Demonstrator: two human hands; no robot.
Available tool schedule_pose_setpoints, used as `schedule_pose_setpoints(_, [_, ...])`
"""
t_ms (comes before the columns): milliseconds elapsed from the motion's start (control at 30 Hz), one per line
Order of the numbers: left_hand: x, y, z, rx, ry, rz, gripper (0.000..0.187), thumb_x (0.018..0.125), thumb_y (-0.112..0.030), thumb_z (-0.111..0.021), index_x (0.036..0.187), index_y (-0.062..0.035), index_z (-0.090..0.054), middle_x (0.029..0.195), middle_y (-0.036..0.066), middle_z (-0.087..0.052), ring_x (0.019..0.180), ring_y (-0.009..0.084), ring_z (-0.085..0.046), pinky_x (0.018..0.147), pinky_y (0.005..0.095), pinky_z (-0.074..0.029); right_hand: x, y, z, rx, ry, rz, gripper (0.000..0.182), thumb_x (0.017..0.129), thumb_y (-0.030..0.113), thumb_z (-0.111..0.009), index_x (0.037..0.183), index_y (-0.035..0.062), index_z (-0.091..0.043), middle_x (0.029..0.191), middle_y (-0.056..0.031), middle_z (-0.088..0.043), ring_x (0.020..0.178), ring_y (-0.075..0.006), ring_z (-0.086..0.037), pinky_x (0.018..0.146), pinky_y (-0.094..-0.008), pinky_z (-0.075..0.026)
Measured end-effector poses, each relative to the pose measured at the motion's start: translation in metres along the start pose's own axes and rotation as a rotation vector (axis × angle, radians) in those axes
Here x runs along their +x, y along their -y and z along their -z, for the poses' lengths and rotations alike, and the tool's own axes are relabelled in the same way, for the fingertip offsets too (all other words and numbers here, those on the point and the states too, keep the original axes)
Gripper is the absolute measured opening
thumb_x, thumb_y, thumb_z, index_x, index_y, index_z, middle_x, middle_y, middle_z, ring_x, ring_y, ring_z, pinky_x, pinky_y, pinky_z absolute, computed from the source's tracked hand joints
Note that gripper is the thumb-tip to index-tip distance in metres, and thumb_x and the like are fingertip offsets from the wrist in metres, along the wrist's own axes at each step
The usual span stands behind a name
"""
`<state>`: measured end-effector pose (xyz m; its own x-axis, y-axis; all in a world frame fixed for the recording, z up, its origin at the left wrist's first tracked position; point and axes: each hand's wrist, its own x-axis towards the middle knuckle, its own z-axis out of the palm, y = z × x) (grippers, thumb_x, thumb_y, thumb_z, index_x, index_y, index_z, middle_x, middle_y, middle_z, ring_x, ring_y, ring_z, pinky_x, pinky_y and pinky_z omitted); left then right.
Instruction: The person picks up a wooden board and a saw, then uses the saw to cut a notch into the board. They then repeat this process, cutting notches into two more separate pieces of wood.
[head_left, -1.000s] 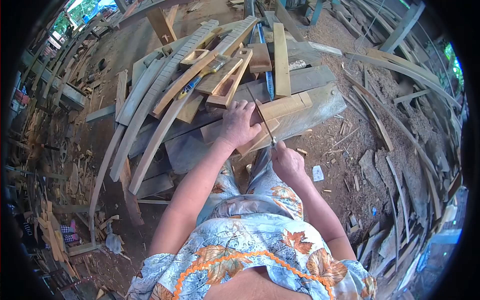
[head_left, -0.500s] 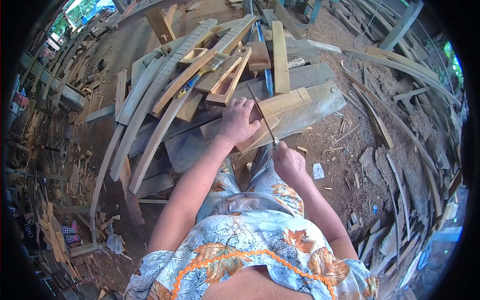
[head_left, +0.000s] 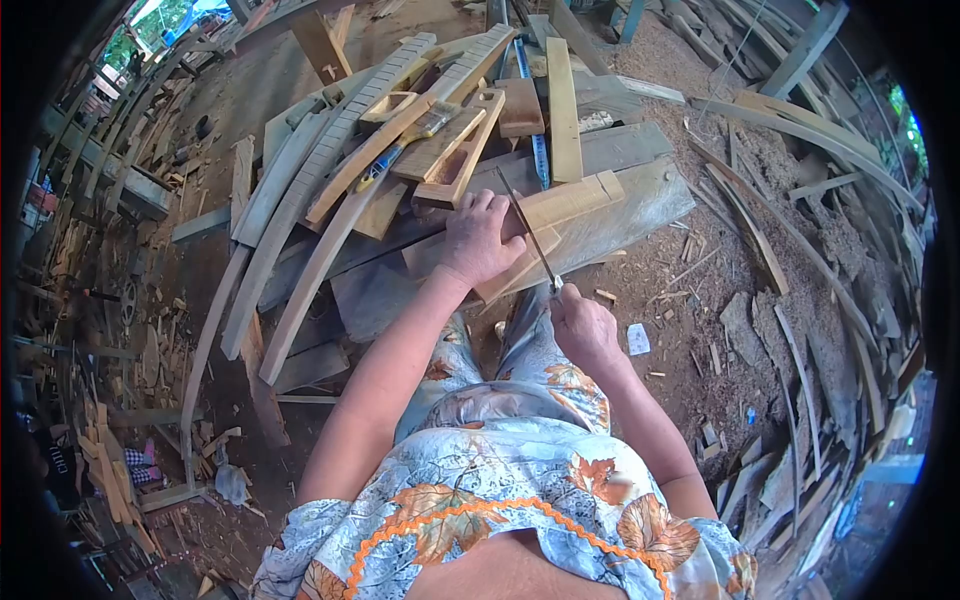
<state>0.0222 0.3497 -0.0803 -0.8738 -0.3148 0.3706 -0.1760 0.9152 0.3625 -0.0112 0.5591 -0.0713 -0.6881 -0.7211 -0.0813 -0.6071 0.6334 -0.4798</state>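
Soft, bluish daylight evenly lights the scene; foliage gaps glare at the corners; strong fisheye distortion bends the dark-rimmed edges.

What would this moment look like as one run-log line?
left hand: resting on wooden piece | right hand: gripping handsaw | handsaw blade: across wooden piece | paintbrush: lying on wooden boards

A rough woodworking workshop with a dirt floor (head_left: 690,380): sawdust and wood chips (head_left: 830,240) cover the ground at right, offcuts (head_left: 110,470) pile up at left, and curved timber strips (head_left: 310,250), a brush (head_left: 405,145) and boards (head_left: 625,215) crowd the work area in the middle.
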Motion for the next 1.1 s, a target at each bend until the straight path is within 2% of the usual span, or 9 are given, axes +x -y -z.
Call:
schedule_pose_setpoints(233, [0.001, -0.002, 0.0, 0.005, -0.013, -0.004, 0.046, 0.068, -0.028, -0.066, 0.104, -0.0026, -0.055, 0.099, 0.014, -0.053, 0.097, 0.033, -0.051, 0.086, 0.0442, -0.045, 0.01, -0.002, -0.003, 0.01, -0.05, 0.065, 0.016, 0.087, 0.018, -0.051, 0.089, 0.0023, -0.049, 0.067, -0.0235, -0.061, 0.068, -0.0432, -0.062, 0.062, -0.0527, -0.047])
schedule_pose_setpoints(1100, [0.001, 0.0, -0.002, -0.01, -0.048, -0.036, 0.047, 0.067, -0.028, -0.066, 0.106, -0.0018, -0.054, 0.099, 0.014, -0.054, 0.096, 0.0335, -0.051, 0.086, 0.0436, -0.045, -0.006, -0.006, 0.0, 0.004, -0.019, 0.009, 0.016, 0.087, 0.018, -0.051, 0.087, 0.0022, -0.05, 0.067, -0.024, -0.061, 0.068, -0.0429, -0.062, 0.062, -0.0528, -0.047])
